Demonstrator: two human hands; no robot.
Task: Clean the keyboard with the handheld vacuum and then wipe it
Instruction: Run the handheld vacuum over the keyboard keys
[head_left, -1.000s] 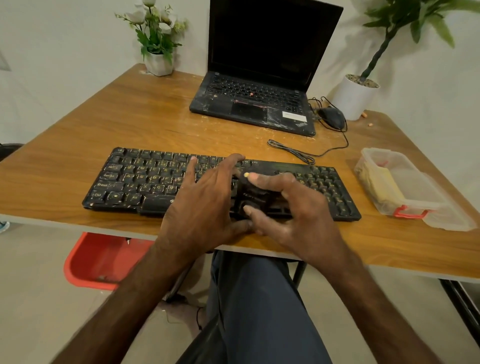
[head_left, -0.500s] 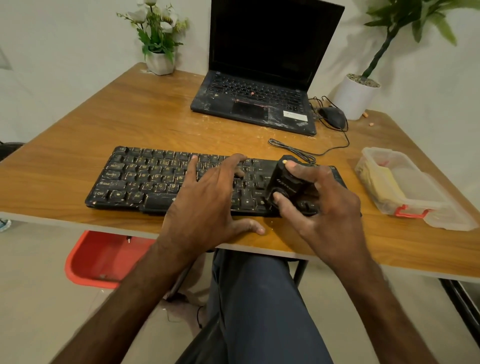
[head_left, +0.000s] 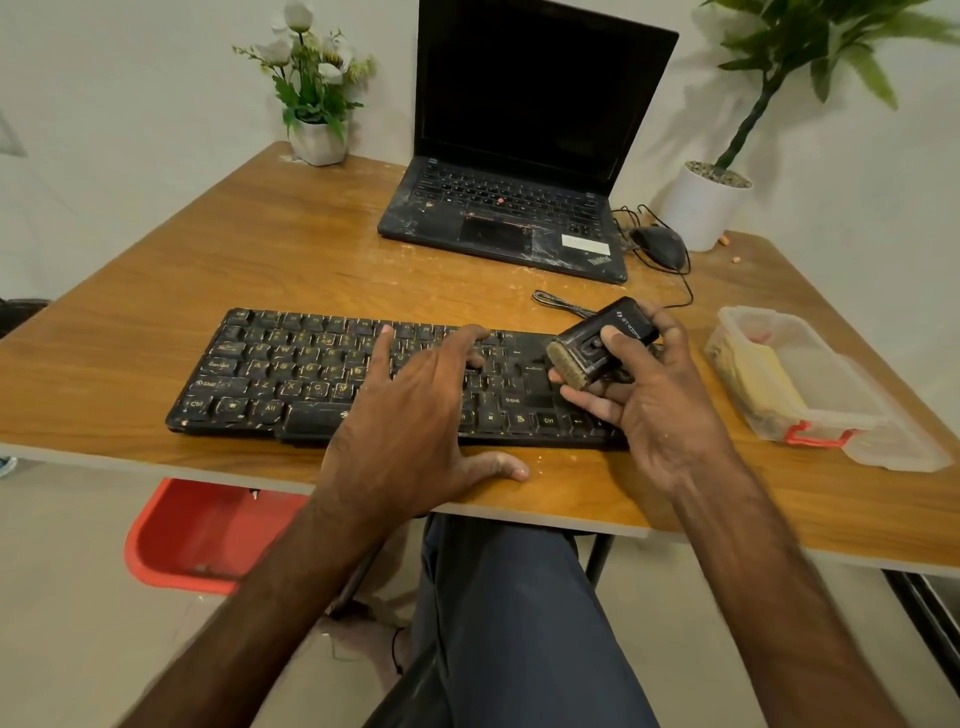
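We see the black keyboard (head_left: 291, 374) lying lengthwise near the front edge of the wooden surface (head_left: 260, 260), its keys speckled with pale dust and crumbs. The left hand (head_left: 415, 415) lies flat across the middle of it, fingers spread and straight on the keys, while the thumb rests on the bare wood just in front of the keyboard's near edge. The right hand (head_left: 660, 410) is wrapped around the small black handheld vacuum (head_left: 613, 332), with the thumb across its upper face and the fingers curled underneath and behind it. We find the vacuum over the right end of the keyboard, tilted, with its tan brush nozzle (head_left: 569, 364) pointing left and toward us; whether the bristles touch the keys we cannot tell. The two hands are near each other but apart, and the brush sits just to the right of the left hand's fingertips. Behind the keyboard stands an open black laptop (head_left: 519, 208) with a dark screen, and a black mouse (head_left: 660, 245) lies beside its right corner. A clear plastic container (head_left: 810, 384) with a red latch sits to the right of the right hand. A white pot of flowers (head_left: 317, 140) occupies the far left corner.
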